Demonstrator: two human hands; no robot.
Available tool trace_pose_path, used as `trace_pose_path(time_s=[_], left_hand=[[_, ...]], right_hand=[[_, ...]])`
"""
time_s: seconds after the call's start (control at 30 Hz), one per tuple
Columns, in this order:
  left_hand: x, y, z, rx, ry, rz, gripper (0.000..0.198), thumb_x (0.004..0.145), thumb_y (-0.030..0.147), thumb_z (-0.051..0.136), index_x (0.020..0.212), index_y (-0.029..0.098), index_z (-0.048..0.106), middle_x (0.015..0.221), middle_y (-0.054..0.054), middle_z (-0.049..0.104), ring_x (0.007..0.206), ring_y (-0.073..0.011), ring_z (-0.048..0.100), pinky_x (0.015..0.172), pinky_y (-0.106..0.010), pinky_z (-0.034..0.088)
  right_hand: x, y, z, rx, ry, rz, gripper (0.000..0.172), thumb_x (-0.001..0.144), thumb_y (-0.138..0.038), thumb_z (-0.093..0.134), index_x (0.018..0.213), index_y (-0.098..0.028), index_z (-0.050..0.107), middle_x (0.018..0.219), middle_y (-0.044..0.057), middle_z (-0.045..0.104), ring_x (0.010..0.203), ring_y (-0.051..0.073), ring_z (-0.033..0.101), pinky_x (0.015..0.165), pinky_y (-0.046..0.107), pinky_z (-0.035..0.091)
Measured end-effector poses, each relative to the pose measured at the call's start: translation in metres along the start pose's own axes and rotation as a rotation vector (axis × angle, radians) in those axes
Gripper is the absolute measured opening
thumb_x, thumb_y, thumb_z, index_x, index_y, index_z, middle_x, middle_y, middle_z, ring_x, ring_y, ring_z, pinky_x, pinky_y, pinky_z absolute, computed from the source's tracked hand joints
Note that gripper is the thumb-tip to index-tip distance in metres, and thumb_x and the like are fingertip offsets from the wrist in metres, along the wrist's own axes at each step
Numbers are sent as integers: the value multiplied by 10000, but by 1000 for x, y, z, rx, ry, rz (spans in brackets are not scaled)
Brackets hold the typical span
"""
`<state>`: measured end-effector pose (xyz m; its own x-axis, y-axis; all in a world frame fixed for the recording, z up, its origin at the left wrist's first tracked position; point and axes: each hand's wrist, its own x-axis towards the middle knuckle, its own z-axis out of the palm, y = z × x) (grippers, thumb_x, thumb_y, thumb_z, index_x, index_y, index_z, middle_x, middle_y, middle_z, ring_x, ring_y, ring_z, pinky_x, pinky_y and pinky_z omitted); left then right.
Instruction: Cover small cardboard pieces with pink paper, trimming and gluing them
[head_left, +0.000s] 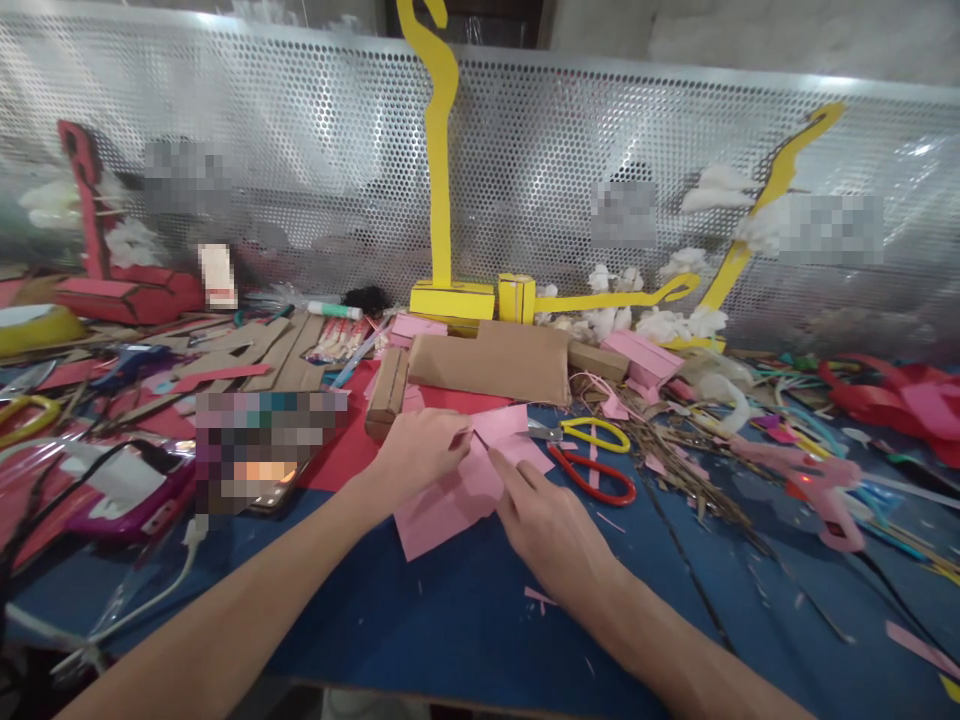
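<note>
Pink paper point(465, 480) is lying at the centre of the frame on the blue worktop point(450, 620), and we are working it with both hands. Our left hand point(420, 450) is pinching its upper edge, fingers closed on the sheet; our right hand point(547, 530) is pressing down on it with the forefinger stretched toward that same edge, the other fingers curled and gripping nothing that we can see. To do this fold or crease well, we judge, we are needing to keep the sheet flat and the edges lined up. Just right of centre, yellow scissors point(596, 432) and red scissors point(592, 475) are lying beside the paper.
</note>
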<state>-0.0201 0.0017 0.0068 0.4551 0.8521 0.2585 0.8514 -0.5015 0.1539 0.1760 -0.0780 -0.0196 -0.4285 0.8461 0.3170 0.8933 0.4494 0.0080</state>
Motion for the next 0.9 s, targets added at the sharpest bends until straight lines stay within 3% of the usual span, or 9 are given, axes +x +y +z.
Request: trace_pose_path(time_s=[0.13,0.37,0.5,0.67,0.9], left_hand=[[-1,3,0,-1,0,-1,285,969,291,473,765,209,654,853,-59,751,801,-236,683,608,-302,362],[0,-2,4,6,17,-44,274,961,315,485,782,215,667,860,-54,762,776,-234,679,592,-301,326],[1,-4,6,14,27,-65,264,958,315,483,792,220,666,855,-53,762,771,-233,677,579,-309,298],[1,-5,4,11,25,-63,254,962,305,484,806,215,662,874,-53,767,782,-228,676,582,-305,287],[2,-4,2,-2,18,-44,265,969,305,487,789,209,656,852,-42,756,741,-213,658,569,-303,266]], right_hand=[[2,-1,-3,33,-41,21,524,982,-106,441,1502,-97,504,1016,118,730,675,218,716,578,317,527],[1,1,-12,-58,-140,-107,454,960,-83,492,1392,-158,609,1197,149,734,853,245,743,677,319,574],[-1,1,-9,-66,-123,-115,440,959,-91,492,1374,-163,621,1168,142,743,831,229,739,666,304,574],[-1,0,-1,-31,-55,-21,505,964,-121,458,1461,-110,547,1042,120,752,701,202,719,612,294,546],[0,2,1,17,-24,-22,511,954,-113,450,1452,-98,559,1002,115,740,689,201,712,604,295,518]])
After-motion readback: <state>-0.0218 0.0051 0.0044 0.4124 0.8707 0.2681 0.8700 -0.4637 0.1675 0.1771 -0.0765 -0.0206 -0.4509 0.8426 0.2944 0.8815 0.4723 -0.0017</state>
